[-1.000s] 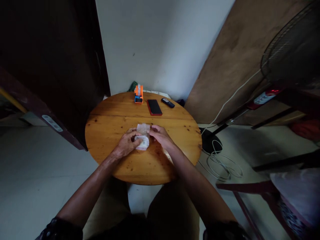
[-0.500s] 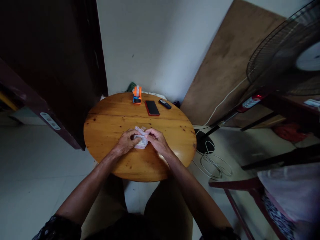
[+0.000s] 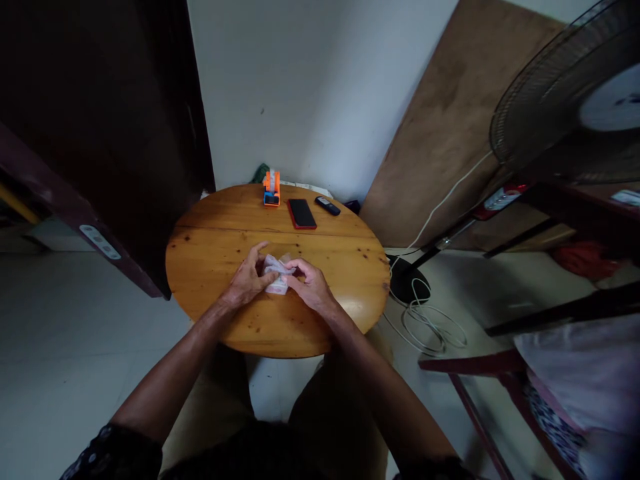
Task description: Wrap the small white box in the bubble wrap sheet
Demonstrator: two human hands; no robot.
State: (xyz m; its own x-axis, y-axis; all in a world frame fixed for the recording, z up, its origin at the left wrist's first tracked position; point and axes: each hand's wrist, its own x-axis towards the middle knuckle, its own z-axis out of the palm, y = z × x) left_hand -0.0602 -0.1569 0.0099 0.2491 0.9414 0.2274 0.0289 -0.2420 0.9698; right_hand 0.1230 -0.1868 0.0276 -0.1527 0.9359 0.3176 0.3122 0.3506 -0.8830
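A small whitish packet point(image 3: 277, 287) with printing too faint to read lies near the middle of the round wooden table point(image 3: 215, 253). Thin, crinkled wrapping sticks up from its far side. My left hand point(image 3: 246, 280) is at its left side, the thumb pressed on the packet and the index finger raised off it; the lower fingers are partly hidden. From the right, my right hand point(image 3: 310, 287) pinches the crumpled wrapping between thumb and fingers. Both hands stay low over the tabletop.
At the table's back stand an orange and blue tape dispenser point(image 3: 272, 190), a dark phone with a red edge point(image 3: 302, 213) and a small black handset point(image 3: 327, 205). To the right are a standing fan point(image 3: 565, 107), a coiled white cable point(image 3: 425, 327) and a chair point(image 3: 475, 363).
My left index finger has lifted away from the packet and the left fingers have spread. My right hand keeps its pinch. The wrapping's shape has shifted, and the view has moved slightly.
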